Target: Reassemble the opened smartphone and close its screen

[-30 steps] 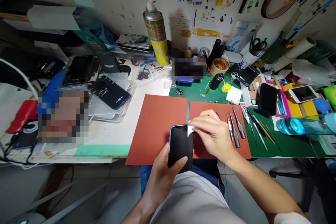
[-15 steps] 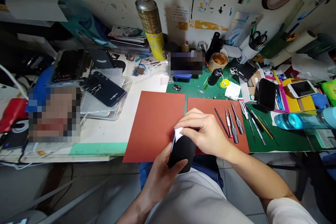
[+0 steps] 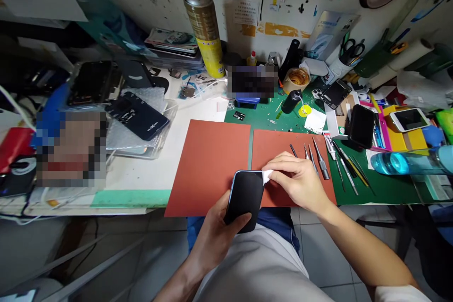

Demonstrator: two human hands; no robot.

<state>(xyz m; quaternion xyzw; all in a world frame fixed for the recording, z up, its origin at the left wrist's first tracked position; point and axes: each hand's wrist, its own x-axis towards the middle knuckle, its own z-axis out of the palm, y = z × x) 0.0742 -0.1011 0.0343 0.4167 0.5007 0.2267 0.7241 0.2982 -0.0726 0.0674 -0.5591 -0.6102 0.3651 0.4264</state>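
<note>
A black-screened smartphone (image 3: pixel 245 196) with a bluish edge is tilted in front of my body, held over the near edge of the bench. My left hand (image 3: pixel 222 226) wraps round its lower left side, the thumb lying across the screen. At the phone's upper right corner, my right hand (image 3: pixel 300 181) pinches a small white piece of tissue or cloth (image 3: pixel 266 176) against the edge. Below and behind the phone lie two reddish-brown mats, the left mat (image 3: pixel 212 165) and the right mat (image 3: pixel 279 144). Several screwdrivers (image 3: pixel 321 158) rest on the right one, partly covered by my right hand.
Tweezers (image 3: pixel 348 174) and a tube (image 3: pixel 329 146) lie right of the mats, near a blue water bottle (image 3: pixel 406 163). A yellow spray can (image 3: pixel 208 42) stands at the back. Another phone (image 3: pixel 138 115) lies on bubble wrap at left. A white phone (image 3: pixel 409 119) sits at right.
My right hand has moved right with the white piece, from the phone's upper left corner to its upper right corner, uncovering the screen. My left hand keeps its hold.
</note>
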